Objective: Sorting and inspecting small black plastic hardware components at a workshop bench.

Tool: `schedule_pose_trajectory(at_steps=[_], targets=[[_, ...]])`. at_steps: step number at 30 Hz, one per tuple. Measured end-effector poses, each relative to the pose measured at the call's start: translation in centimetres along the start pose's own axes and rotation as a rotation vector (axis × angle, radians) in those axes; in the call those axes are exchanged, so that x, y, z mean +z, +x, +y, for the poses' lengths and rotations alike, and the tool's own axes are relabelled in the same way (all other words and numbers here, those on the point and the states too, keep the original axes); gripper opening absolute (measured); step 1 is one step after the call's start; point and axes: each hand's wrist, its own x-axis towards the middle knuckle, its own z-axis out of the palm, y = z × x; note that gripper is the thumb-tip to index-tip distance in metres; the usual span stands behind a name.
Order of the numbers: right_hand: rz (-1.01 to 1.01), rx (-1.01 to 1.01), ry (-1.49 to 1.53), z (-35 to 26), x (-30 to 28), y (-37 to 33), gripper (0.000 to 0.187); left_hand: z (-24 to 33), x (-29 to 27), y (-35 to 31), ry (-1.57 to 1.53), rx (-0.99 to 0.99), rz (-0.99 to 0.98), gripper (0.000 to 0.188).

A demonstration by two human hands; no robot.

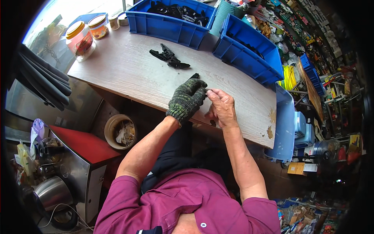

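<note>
My left hand (pixel 187 99), in a dark green and black knitted glove, is closed around a black plastic piece (pixel 195 76). Only the tip of that piece sticks out past the fingers. My bare right hand (pixel 223 109) meets the gloved fingertips, its thumb and forefinger pinched together. Whatever sits in that pinch is too small and covered to name. Both hands are over the front edge of the wooden table (pixel 132 74). Farther back on the tabletop lie several black plastic pieces (pixel 170 57) in a loose cluster.
Behind are a blue crate (pixel 163 29) of black parts and another blue crate (pixel 249 62). Lidded jars (pixel 80 41) stand far left. A waste bucket (pixel 109 128) and red-topped cabinet (pixel 83 144) are lower left. A blue tub (pixel 283 124) adjoins the table's right end.
</note>
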Motion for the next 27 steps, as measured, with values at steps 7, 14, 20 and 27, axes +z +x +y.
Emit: schedule_pose_trajectory(at_steps=[7, 14, 20, 27], targets=[[-0.020, -0.023, -0.073, 0.4, -1.0, -0.3, 0.040, 1.3, -0.6, -0.6, -0.115, -0.117, -0.112, 0.024], [0.124, -0.138, 0.067, 0.5, 0.3, -0.6, 0.032, 1.1, -5.1, 5.4, 1.279, 0.815, -0.096, 0.038], [0.206, -0.170, 0.107, 0.7, 0.2, -0.5, 0.030, 1.6, -5.0, 5.5, 1.329, 0.810, -0.278, 0.022], [0.281, -0.175, 0.180, 0.6, 0.3, -0.6, 0.032, 0.8, -3.6, 4.5, 1.226, 0.576, -0.234, 0.021]])
